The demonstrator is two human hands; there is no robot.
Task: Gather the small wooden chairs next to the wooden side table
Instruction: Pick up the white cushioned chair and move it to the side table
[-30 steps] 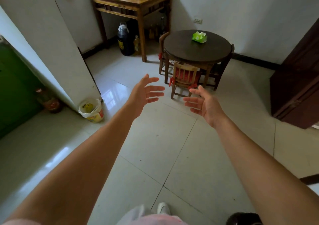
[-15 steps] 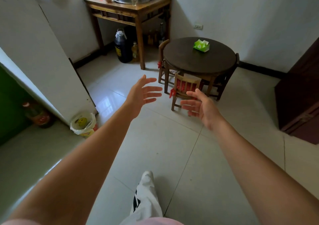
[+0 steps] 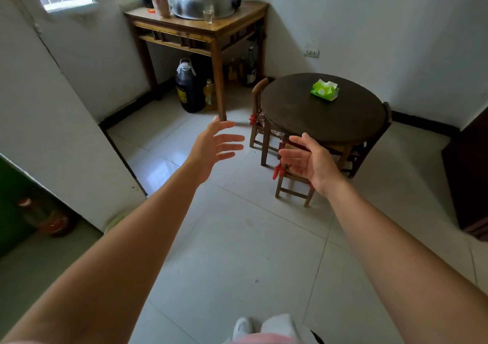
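Three small wooden chairs are tucked under a dark round table (image 3: 324,116). The nearest chair (image 3: 291,185) has red ties and stands partly behind my right hand (image 3: 309,162). A second chair (image 3: 257,111) stands at the round table's left, a dark third chair (image 3: 369,149) at its right. The wooden side table (image 3: 208,30) stands in the far corner under the window. My left hand (image 3: 215,147) hovers over the floor between the side table and the chairs. Both hands are held out with fingers apart and touch nothing.
A white wall corner (image 3: 79,145) juts in on the left. Dark jugs and bottles (image 3: 190,87) stand under the side table, which carries a metal lid (image 3: 202,0) and a glass. A green tissue box (image 3: 324,90) lies on the round table. A dark cabinet (image 3: 470,174) is at right.
I have walked forward, so the chairs and tables are nearer and larger. My right hand now overlaps the nearest chair's back. Both hands stay outstretched and apart.
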